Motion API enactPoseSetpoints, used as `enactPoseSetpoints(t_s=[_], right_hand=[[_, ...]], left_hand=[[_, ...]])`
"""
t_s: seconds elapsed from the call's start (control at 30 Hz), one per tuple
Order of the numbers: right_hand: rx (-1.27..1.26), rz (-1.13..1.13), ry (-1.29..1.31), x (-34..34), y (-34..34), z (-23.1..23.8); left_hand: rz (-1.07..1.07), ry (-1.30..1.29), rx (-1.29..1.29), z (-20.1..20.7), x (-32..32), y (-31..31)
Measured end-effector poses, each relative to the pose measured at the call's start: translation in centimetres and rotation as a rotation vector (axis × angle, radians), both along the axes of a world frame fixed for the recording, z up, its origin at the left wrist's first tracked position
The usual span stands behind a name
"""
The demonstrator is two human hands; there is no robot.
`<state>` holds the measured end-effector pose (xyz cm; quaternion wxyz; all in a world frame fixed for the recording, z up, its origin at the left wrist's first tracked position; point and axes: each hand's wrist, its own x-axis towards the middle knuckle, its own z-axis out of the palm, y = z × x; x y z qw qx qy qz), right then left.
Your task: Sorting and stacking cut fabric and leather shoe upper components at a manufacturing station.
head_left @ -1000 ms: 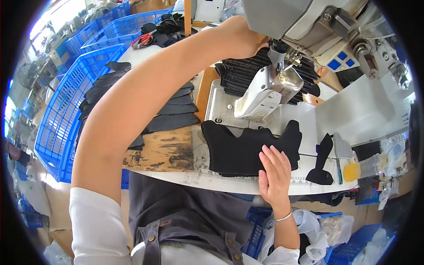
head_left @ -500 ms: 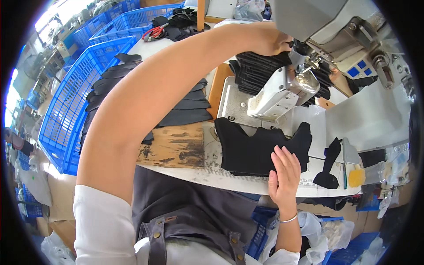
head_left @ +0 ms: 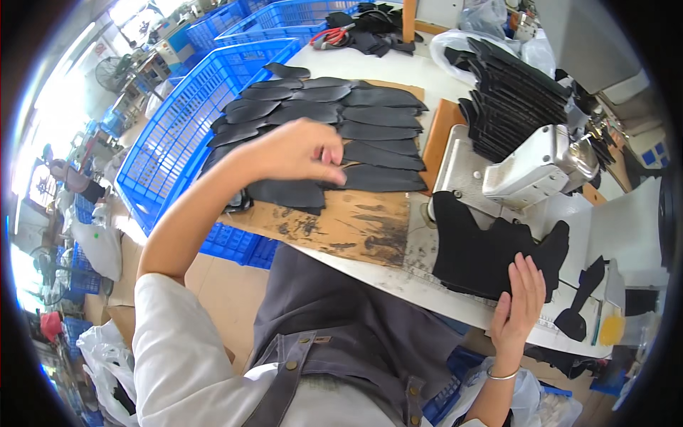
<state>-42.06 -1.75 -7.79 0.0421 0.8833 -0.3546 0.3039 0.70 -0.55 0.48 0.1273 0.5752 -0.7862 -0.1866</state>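
In the head view, one small label (head_left: pixel 321 339) on a grey apron (head_left: pixel 306 373), too small to read; a ruler strip (head_left: pixel 546 322) with fine ticks along the front edge of a white desk (head_left: pixel 356 69), likewise illegible. By count, two bare hands, one silver bangle (head_left: pixel 501 374) around the right wrist, one pair of red-handled scissors (head_left: pixel 331 35), at least three blue plastic baskets (head_left: pixel 178 135). Left hand (head_left: pixel 302 153) above overlapping rows of dark, smooth, leaf-shaped pieces (head_left: pixel 384 178), with half-curled fingers and a narrow gap to the thumb; contact with the pieces hard to tell through the blur. Beneath these, one wooden board (head_left: pixel 356 231) with dark stains. Right hand (head_left: pixel 523 306) flat on the lower right of a matt black cloth piece (head_left: pixel 473 252) with scalloped upper edge, with straight fingers close together and thumb apart. Just behind the cloth, one pale metal sewing-machine post (head_left: pixel 519 174); beyond it, a ribbed stack of black pieces (head_left: pixel 509 107), too dense to count. At the desk's right, one paddle-shaped black piece (head_left: pixel 575 320).
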Motion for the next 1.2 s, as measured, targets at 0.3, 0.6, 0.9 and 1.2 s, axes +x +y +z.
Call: enactPoseSetpoints(t_s=[0.3,0.6,0.9,1.2], right_hand=[[-0.027,-0.019,0.02,0.4,0.1,-0.2],[-0.188,0.183,-0.082,2.2,3.5,-0.3],[0.083,0.499,-0.002,14.6,5.0,1.2],[0.201,0.491,0.039,19.4,4.8,0.1]], left_hand=[[0.285,-0.064,-0.501,-7.2,-0.9,7.1],[0.351,-0.004,-0.462,-6.7,-2.3,7.3],[0.334,0.079,-0.369,-7.0,-1.2,7.3],[-0.003,0.009,-0.35,-5.3,-0.2,7.0]])
